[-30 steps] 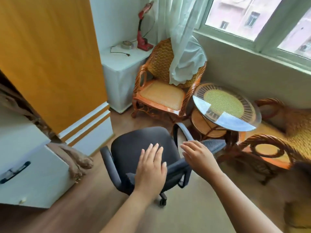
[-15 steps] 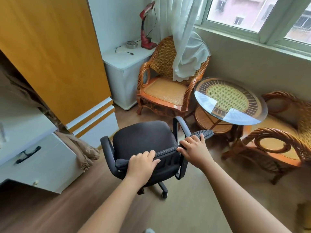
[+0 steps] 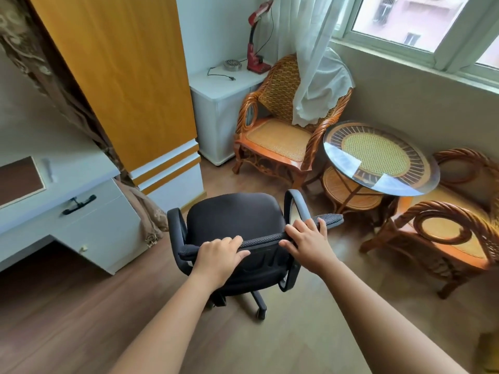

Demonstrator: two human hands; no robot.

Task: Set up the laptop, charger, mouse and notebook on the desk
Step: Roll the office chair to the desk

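A black office chair (image 3: 235,220) on castors stands in the middle of the wooden floor, its back towards me. My left hand (image 3: 218,255) grips the top edge of the backrest at its left part. My right hand (image 3: 307,241) grips the same edge further right. The white desk (image 3: 81,168) with a drawer and black handle is at the left; a brown pad (image 3: 19,182) lies on its top. No laptop, charger, mouse or notebook shows in view.
An orange wardrobe (image 3: 121,76) stands behind the desk. A white cabinet (image 3: 224,103) carries a red lamp (image 3: 256,39). Two rattan chairs (image 3: 283,125) and a round glass-topped table (image 3: 378,157) fill the right side under the window.
My hands came down from hovering over the backrest and took hold of its top edge. The chair has turned and shifted slightly, and the desk has come further into view at the left.
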